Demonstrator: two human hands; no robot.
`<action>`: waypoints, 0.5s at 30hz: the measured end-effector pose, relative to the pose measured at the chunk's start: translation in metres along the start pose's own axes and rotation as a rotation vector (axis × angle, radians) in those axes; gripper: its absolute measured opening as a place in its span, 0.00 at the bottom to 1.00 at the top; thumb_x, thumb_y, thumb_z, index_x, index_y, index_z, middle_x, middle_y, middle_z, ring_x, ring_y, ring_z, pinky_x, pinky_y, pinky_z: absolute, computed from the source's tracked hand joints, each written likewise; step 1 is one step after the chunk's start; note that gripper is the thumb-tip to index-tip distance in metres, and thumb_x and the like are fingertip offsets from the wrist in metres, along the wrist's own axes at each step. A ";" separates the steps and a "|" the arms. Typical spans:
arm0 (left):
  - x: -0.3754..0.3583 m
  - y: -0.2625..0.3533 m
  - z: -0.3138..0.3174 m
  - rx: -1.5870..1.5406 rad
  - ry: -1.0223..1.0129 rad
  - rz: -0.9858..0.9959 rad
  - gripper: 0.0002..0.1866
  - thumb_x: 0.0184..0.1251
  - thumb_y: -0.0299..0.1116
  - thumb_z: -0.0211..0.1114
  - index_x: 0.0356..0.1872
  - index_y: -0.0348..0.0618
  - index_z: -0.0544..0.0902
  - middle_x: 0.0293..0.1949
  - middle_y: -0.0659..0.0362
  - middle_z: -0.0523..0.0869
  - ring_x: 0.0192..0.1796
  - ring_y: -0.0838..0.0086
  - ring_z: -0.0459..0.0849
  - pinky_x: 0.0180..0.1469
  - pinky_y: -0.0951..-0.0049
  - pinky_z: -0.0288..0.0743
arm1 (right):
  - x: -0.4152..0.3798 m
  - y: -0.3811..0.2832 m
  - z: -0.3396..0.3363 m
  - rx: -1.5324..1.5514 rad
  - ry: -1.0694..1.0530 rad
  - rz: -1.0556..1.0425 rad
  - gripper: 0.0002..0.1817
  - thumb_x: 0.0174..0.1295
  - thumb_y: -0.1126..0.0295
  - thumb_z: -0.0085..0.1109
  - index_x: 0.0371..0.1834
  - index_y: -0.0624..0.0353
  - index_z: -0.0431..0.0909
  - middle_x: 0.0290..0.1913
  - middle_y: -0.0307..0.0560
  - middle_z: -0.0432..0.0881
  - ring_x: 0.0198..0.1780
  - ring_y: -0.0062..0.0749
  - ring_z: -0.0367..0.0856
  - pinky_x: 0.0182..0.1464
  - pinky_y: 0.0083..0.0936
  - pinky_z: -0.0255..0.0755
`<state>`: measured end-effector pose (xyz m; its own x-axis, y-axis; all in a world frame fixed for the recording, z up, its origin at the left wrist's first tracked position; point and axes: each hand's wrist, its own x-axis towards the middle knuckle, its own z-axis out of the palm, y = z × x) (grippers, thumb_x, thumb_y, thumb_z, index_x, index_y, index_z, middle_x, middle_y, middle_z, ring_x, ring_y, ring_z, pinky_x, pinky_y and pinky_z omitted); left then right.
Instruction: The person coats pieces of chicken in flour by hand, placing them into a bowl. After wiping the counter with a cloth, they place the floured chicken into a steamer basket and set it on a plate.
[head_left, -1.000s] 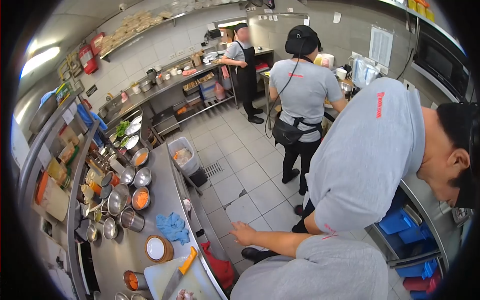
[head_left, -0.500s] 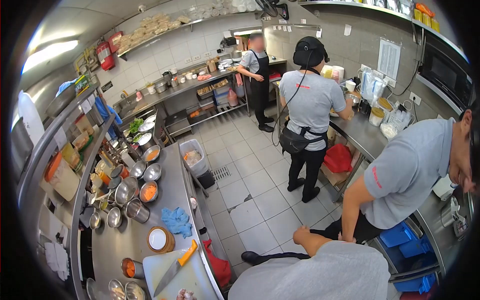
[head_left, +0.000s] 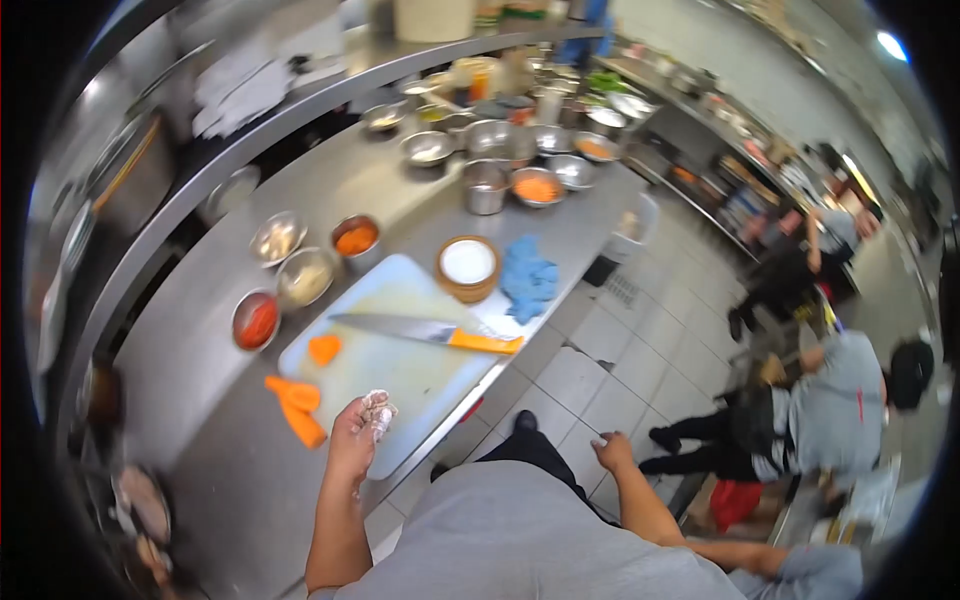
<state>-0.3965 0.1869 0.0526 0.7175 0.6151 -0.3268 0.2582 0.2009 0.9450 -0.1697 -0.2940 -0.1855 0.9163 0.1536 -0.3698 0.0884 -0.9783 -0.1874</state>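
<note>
My left hand [head_left: 358,432] is over the near edge of a white cutting board [head_left: 400,385], fingers curled and coated with something white; I cannot tell whether they hold anything. My right hand [head_left: 612,452] hangs beside my body over the floor, loosely closed, with nothing visible in it. A knife [head_left: 400,328] with an orange handle lies across the board. One carrot piece [head_left: 323,349] is on the board, and more peeled carrot [head_left: 298,408] lies at its left edge.
A round wooden container [head_left: 467,268] with a white top and a blue cloth [head_left: 528,278] sit beyond the board. Metal bowls, one with shredded carrot [head_left: 537,187], line the counter under a shelf rail [head_left: 215,170]. Co-workers, one in a grey shirt [head_left: 835,395], are at the right.
My view has swung left and down to the counter, blurring the edges. My left hand now shows fully by the board, and the carrot pieces have come into view.
</note>
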 end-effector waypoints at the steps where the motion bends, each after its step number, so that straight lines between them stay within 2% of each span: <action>1: -0.005 -0.006 -0.007 -0.019 0.024 0.008 0.18 0.70 0.30 0.65 0.59 0.37 0.81 0.46 0.59 0.88 0.45 0.78 0.84 0.50 0.76 0.76 | 0.022 -0.014 -0.010 0.070 0.109 -0.121 0.24 0.61 0.53 0.67 0.55 0.57 0.84 0.62 0.60 0.80 0.66 0.58 0.75 0.70 0.44 0.67; 4: -0.031 -0.032 -0.025 -0.080 0.262 0.046 0.17 0.70 0.29 0.65 0.58 0.39 0.82 0.43 0.60 0.88 0.42 0.79 0.83 0.47 0.77 0.75 | 0.094 -0.076 -0.061 0.328 0.406 -0.454 0.15 0.61 0.65 0.67 0.50 0.58 0.84 0.56 0.60 0.82 0.61 0.58 0.77 0.65 0.45 0.69; 6: -0.052 -0.033 -0.016 -0.121 0.417 -0.001 0.15 0.69 0.28 0.64 0.56 0.40 0.83 0.43 0.60 0.88 0.43 0.79 0.83 0.47 0.78 0.75 | 0.121 -0.145 -0.118 0.413 0.429 -0.659 0.14 0.63 0.69 0.65 0.51 0.58 0.82 0.52 0.59 0.82 0.58 0.58 0.77 0.63 0.45 0.69; 8: -0.072 -0.033 0.000 -0.164 0.624 -0.077 0.15 0.69 0.28 0.62 0.55 0.40 0.84 0.43 0.61 0.88 0.43 0.79 0.83 0.48 0.78 0.75 | 0.148 -0.205 -0.156 0.423 0.387 -0.892 0.16 0.62 0.70 0.65 0.53 0.59 0.81 0.53 0.58 0.81 0.57 0.57 0.76 0.63 0.44 0.69; 9: -0.074 -0.035 0.014 -0.166 0.684 -0.082 0.15 0.69 0.28 0.62 0.55 0.40 0.84 0.43 0.61 0.88 0.43 0.79 0.83 0.48 0.78 0.75 | 0.163 -0.226 -0.170 0.436 0.347 -0.938 0.16 0.62 0.70 0.65 0.53 0.59 0.81 0.53 0.58 0.81 0.57 0.57 0.76 0.63 0.44 0.69; 11: -0.077 -0.051 0.044 -0.122 0.744 0.051 0.15 0.69 0.28 0.62 0.56 0.41 0.84 0.43 0.62 0.87 0.43 0.78 0.83 0.49 0.77 0.75 | 0.177 -0.276 -0.181 0.420 0.272 -1.187 0.18 0.60 0.69 0.66 0.54 0.60 0.80 0.58 0.60 0.78 0.59 0.59 0.75 0.64 0.46 0.68; 12: -0.079 -0.053 0.059 -0.123 0.730 0.042 0.15 0.69 0.27 0.62 0.56 0.41 0.84 0.43 0.62 0.87 0.43 0.78 0.83 0.49 0.77 0.76 | 0.180 -0.292 -0.185 0.449 0.205 -1.273 0.18 0.60 0.69 0.66 0.54 0.60 0.80 0.58 0.60 0.78 0.59 0.59 0.75 0.64 0.46 0.68; 13: -0.080 -0.054 0.072 -0.123 0.719 0.039 0.16 0.69 0.27 0.61 0.56 0.41 0.84 0.43 0.63 0.87 0.43 0.78 0.83 0.50 0.77 0.76 | 0.189 -0.302 -0.189 0.350 0.261 -1.331 0.21 0.60 0.68 0.67 0.57 0.60 0.79 0.62 0.62 0.75 0.61 0.61 0.73 0.66 0.48 0.66; 14: -0.080 -0.041 0.091 -0.206 0.738 0.011 0.15 0.70 0.28 0.64 0.56 0.41 0.84 0.43 0.63 0.87 0.41 0.81 0.82 0.45 0.79 0.75 | 0.195 -0.311 -0.187 0.253 0.337 -1.381 0.24 0.59 0.68 0.68 0.60 0.59 0.77 0.65 0.65 0.72 0.64 0.63 0.71 0.68 0.50 0.64; 15: -0.077 -0.029 0.107 -0.297 0.730 -0.016 0.15 0.70 0.30 0.67 0.56 0.42 0.84 0.42 0.63 0.87 0.39 0.83 0.81 0.40 0.80 0.73 | 0.196 -0.316 -0.182 0.279 0.325 -1.329 0.28 0.59 0.67 0.68 0.63 0.60 0.74 0.68 0.68 0.68 0.67 0.65 0.67 0.70 0.51 0.60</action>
<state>-0.3901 0.0521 0.0483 0.0822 0.9350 -0.3451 0.0070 0.3457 0.9383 0.0527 0.0202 -0.0333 0.2605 0.8575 0.4437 0.9083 -0.0619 -0.4137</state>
